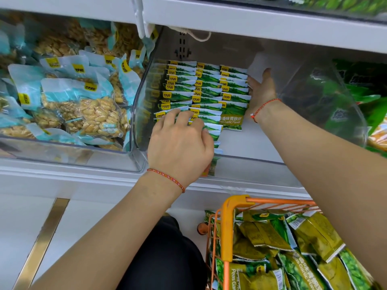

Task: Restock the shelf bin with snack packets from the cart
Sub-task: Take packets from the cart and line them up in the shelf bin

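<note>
Hands tidy pea packets (206, 91) in the clear shelf bin (303, 130): left hand (181, 143) curled on the front row, right hand (261, 88) flat against the side; likely next, more from the cart (227, 227).

The scene is evenly and brightly lit from above. Soft glare is seen on the clear bin wall (138, 114), faint shadow beneath the upper shelf (251, 24). Straight lines are bowed near the edges; far corners are slightly blurred.

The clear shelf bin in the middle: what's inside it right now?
The bin holds rows of green pea packets. The left hand covers the front ones; the right hand presses the rows' side.
</note>
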`<state>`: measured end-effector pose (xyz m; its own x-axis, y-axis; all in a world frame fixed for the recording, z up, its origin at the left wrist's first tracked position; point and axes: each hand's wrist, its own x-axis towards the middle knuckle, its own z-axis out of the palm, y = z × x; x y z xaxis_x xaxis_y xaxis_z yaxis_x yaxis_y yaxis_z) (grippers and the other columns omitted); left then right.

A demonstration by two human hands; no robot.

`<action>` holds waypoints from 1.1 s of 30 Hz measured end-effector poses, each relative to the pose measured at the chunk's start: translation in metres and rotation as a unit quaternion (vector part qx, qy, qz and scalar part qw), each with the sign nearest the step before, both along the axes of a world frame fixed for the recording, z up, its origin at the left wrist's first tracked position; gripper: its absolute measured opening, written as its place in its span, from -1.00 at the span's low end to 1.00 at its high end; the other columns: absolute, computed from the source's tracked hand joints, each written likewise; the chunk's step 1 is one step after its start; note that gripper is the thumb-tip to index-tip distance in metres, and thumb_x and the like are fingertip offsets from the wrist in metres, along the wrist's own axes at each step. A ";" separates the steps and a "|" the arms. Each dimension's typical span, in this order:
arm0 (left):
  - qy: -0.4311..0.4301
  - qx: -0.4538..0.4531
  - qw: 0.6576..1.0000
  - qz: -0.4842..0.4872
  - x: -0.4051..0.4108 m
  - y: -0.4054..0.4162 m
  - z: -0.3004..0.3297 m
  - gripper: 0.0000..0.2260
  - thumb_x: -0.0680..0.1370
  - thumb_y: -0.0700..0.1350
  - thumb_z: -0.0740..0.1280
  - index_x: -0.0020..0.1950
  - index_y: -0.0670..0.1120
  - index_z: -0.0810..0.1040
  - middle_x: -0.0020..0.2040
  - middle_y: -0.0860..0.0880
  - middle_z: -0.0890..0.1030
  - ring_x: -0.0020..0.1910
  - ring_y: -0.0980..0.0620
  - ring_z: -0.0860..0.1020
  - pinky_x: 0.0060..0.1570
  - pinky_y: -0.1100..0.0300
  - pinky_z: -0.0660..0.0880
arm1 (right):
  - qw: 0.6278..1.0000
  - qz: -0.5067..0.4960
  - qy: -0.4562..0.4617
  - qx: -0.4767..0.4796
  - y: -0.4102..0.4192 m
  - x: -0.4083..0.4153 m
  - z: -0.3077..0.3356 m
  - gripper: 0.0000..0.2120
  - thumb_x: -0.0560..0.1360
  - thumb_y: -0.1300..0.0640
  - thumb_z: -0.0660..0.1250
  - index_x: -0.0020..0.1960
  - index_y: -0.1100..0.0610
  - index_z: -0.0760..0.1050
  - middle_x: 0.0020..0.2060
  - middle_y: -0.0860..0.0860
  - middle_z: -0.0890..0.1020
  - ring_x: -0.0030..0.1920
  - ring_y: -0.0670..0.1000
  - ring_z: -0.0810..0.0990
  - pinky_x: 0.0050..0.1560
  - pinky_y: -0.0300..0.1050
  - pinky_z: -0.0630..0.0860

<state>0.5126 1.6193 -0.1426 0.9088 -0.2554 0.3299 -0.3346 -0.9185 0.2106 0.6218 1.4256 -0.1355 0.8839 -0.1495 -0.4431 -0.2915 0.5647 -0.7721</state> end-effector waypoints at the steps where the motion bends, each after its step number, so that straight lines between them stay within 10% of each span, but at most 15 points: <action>1: 0.004 0.000 1.000 -0.001 0.000 0.000 0.000 -0.57 0.47 0.02 0.04 -0.06 -0.08 0.69 0.07 -0.09 0.65 0.16 -0.15 0.54 0.09 -0.01 0.46 | 1.000 -0.015 0.007 -0.006 -0.002 0.000 -0.001 -0.32 0.59 -0.30 -0.20 0.46 0.11 0.28 0.39 0.08 0.41 0.18 0.13 0.53 0.02 0.05 0.47; 5: 0.034 -0.005 0.999 0.000 -0.002 0.000 0.005 -0.53 0.49 0.05 -0.01 0.05 -0.06 0.66 0.21 -0.06 0.58 0.29 -0.12 0.44 0.19 0.00 0.38 | 0.988 -0.065 0.053 -0.127 -0.018 -0.006 0.004 -0.39 0.62 -0.21 -0.18 0.53 0.12 0.14 0.48 0.09 0.27 0.40 0.09 0.34 0.36 0.07 0.23; 9: 0.068 0.000 0.998 -0.001 -0.004 0.001 0.012 -0.50 0.48 0.07 -0.02 0.19 -0.03 0.60 0.35 -0.02 0.47 0.38 -0.07 0.32 0.25 0.05 0.29 | 0.970 -0.050 0.056 -0.230 -0.022 -0.043 0.033 -0.73 0.67 0.03 -0.09 0.23 0.07 0.32 -0.24 0.02 0.42 -0.42 -0.06 0.29 -0.44 -0.22 0.23; 20: -0.015 -0.175 0.964 -0.198 -0.067 -0.010 0.053 -0.72 0.53 -0.10 0.19 0.14 -0.11 0.60 0.09 -0.05 0.62 0.13 -0.04 0.53 0.10 0.09 0.45 | 0.896 0.114 -0.060 -0.426 -0.033 -0.258 0.078 -0.81 0.58 0.27 0.18 -0.12 0.16 0.55 -0.31 0.04 0.61 -0.47 -0.16 0.55 -0.34 -0.30 0.45; 22: 0.039 -0.150 0.946 -0.284 -0.097 -0.023 0.062 -0.73 0.51 -0.08 0.20 0.11 -0.06 0.61 0.05 0.03 0.63 0.05 0.08 0.55 0.03 0.19 0.48 | 0.833 0.143 -0.032 -0.533 -0.050 -0.283 0.069 -0.85 0.56 0.25 0.23 -0.04 0.22 0.58 -0.26 0.04 0.64 -0.36 -0.08 0.61 -0.29 -0.24 0.46; 26: 0.174 0.078 0.930 -0.314 -0.123 -0.044 0.049 -0.66 0.53 -0.13 0.26 0.32 -0.07 0.45 0.24 -0.04 0.51 0.24 -0.02 0.45 0.22 0.19 0.35 | 0.550 0.228 0.037 -0.803 -0.082 -0.312 0.043 -0.58 0.47 0.31 0.25 0.27 0.01 0.48 0.19 0.02 0.55 0.16 0.07 0.54 0.00 -0.17 0.39; 33: 0.110 0.249 0.943 -0.192 -0.148 -0.068 0.036 -0.62 0.58 0.01 0.23 0.33 -0.13 0.33 0.26 -0.12 0.44 0.25 -0.12 0.42 0.15 0.08 0.40 | 0.436 0.319 -0.004 -0.842 -0.087 -0.321 0.006 -0.38 0.53 0.32 0.16 0.50 -0.09 0.16 0.38 -0.02 0.33 0.34 0.08 0.35 0.07 -0.04 0.44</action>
